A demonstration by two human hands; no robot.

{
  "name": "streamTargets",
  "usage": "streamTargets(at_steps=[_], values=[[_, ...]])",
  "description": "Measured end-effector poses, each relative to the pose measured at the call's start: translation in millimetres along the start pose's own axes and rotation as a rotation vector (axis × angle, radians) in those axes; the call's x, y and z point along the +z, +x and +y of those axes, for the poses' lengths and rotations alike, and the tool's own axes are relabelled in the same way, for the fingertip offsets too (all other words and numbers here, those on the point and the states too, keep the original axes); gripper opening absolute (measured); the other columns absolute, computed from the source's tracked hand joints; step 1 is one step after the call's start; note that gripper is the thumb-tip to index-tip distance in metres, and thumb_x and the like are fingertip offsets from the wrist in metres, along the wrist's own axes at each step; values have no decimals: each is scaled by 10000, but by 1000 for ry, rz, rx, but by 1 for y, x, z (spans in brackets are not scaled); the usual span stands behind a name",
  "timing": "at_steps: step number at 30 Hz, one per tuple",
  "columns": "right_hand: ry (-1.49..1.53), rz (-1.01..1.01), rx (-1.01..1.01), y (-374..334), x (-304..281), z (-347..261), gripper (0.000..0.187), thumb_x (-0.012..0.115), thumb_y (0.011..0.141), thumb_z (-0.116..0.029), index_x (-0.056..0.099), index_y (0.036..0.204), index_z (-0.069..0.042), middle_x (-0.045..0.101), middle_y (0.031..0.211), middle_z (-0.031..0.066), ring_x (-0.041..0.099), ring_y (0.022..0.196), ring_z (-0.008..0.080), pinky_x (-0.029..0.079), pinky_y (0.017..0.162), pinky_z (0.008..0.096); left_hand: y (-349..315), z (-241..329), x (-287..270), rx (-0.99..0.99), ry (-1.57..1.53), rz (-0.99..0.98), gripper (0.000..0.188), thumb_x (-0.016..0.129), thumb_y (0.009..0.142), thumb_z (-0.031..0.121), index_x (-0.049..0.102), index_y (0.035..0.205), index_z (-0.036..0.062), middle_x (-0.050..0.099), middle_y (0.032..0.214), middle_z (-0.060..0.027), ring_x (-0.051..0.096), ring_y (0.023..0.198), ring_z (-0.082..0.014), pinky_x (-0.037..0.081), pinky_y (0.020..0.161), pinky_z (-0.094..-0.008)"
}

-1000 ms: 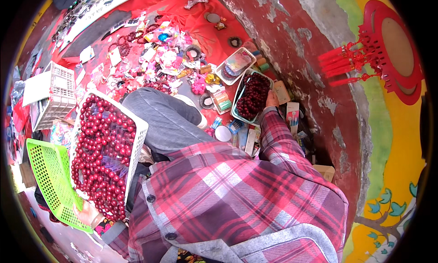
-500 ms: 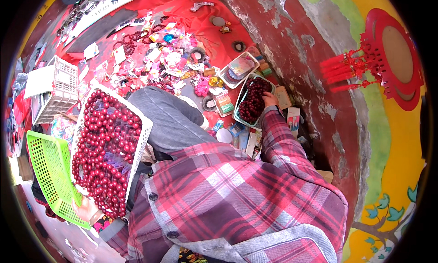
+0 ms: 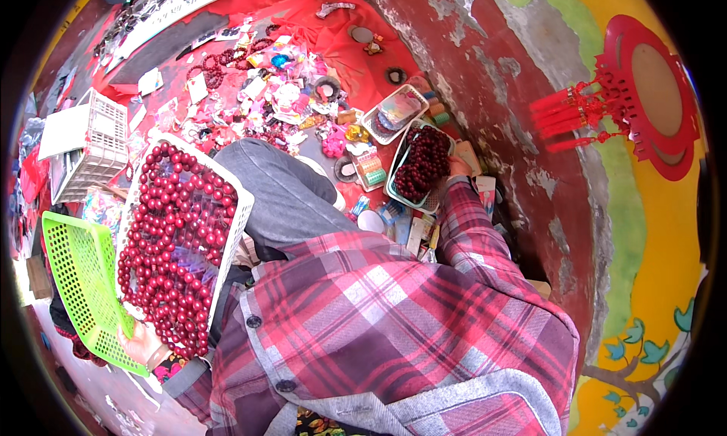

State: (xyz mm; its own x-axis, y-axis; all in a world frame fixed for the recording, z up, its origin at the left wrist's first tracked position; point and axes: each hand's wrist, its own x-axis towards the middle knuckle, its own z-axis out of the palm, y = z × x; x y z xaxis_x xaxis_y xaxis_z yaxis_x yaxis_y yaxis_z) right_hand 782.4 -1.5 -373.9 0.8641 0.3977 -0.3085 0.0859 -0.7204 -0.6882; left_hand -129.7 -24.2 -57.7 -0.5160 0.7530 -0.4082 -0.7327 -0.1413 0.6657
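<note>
Right-hand fingers (image 3: 456, 166) touch the small basket (image 3: 390, 185) holding dark-red beads (image 3: 421, 163).

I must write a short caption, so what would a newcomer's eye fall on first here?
Probably the glossy red beads heaped in the white basket at the left, beside the bright green basket. Next, the big red tasselled ornament at the upper right stands out.

White panel (image 3: 170, 20): dark marks, too blurred for me to read
Small carton (image 3: 487, 188): markings too tiny from here
</note>
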Motion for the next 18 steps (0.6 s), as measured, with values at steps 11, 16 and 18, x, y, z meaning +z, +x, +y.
streamTargets(at_steps=[11,16,18], values=[[693,-216,-378,-45,17,-156,197,595,826,-218,638,962,-82,611,790,-12,504,587,79,367,494,226,-52,-15,45,-14,148,136,408,575,817,261,572,1148,22,643,1039,-117,601,935,-255,476,805,-390],[711,-812,-778,-270,-26,-372,339,540,904,-88,539,1234,-10,599,1188,76,562,1066,144,418,890,255,-56,-50,84,-97,-134,-55,361,556,793,207,588,1062,-31,633,1038,-165,560,1045,-304,390,978,-456],[628,-1107,-936,-337,-29,-409,375,572,860,-3,538,1233,-19,575,1212,73,537,1102,154,410,932,280,-49,-54,78,-60,-186,-52,332,558,793,205,596,1024,-30,638,1006,-163,572,1013,-297,407,957,-454]])
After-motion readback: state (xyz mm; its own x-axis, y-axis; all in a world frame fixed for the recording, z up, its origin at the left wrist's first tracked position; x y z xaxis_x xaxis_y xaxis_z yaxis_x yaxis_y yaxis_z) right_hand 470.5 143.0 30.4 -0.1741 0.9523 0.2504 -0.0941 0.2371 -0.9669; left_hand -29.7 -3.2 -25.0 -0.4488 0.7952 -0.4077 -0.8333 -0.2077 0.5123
